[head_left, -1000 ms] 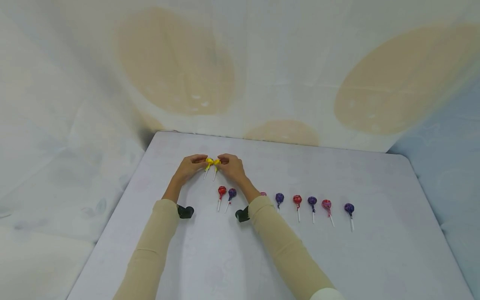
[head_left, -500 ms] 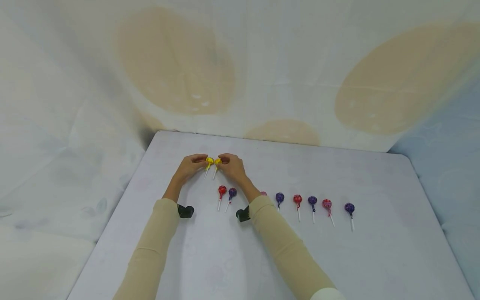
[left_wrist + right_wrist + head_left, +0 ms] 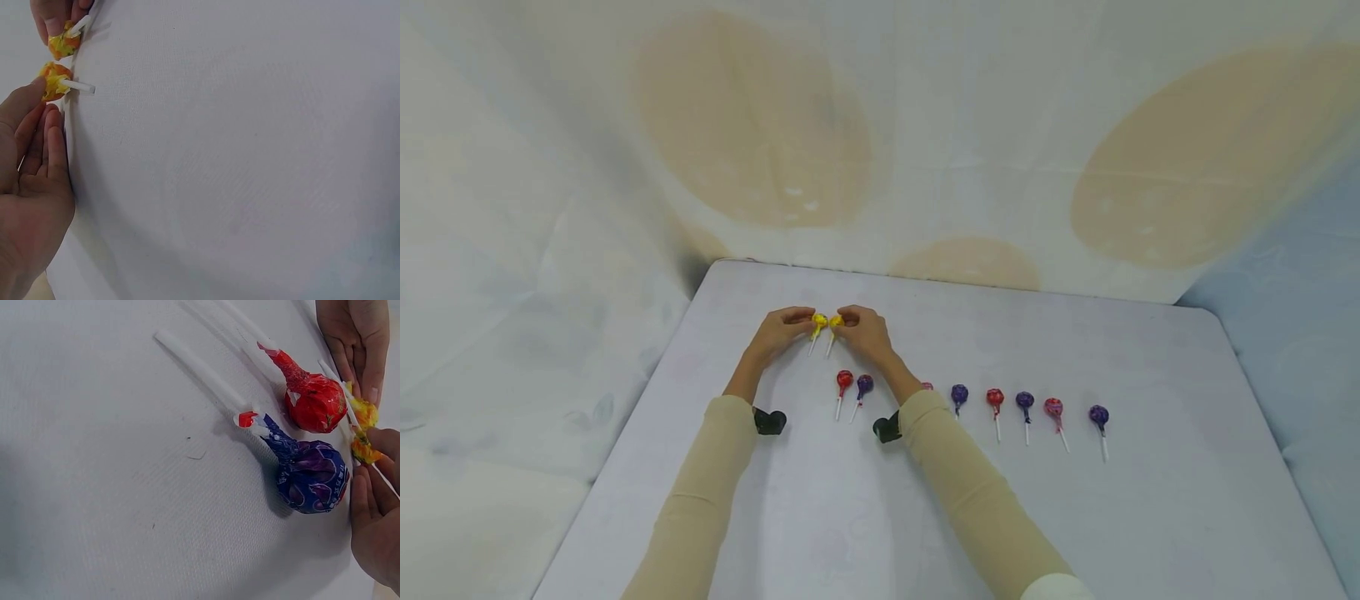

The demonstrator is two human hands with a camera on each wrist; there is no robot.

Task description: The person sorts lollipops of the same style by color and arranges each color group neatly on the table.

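Yellow lollipops point(image 3: 826, 322) stay pinched, one in the left hand point(image 3: 777, 332), one in the right hand point(image 3: 865, 332); nothing has shifted at upper centre of the desk point(image 3: 1150, 517); placement seems unfinished.

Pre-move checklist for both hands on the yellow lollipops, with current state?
1. Left hand pinches the left yellow lollipop: ok.
2. Right hand pinches the right yellow lollipop: ok.
3. Yellow heads side by side, touching: cannot tell.
4. Sticks point toward the person: ok.
5. Red lollipop and purple lollipop lie apart from both hands: ok.
6. Table row to the right undisturbed, one head partly hidden by the right sleeve: cannot tell.
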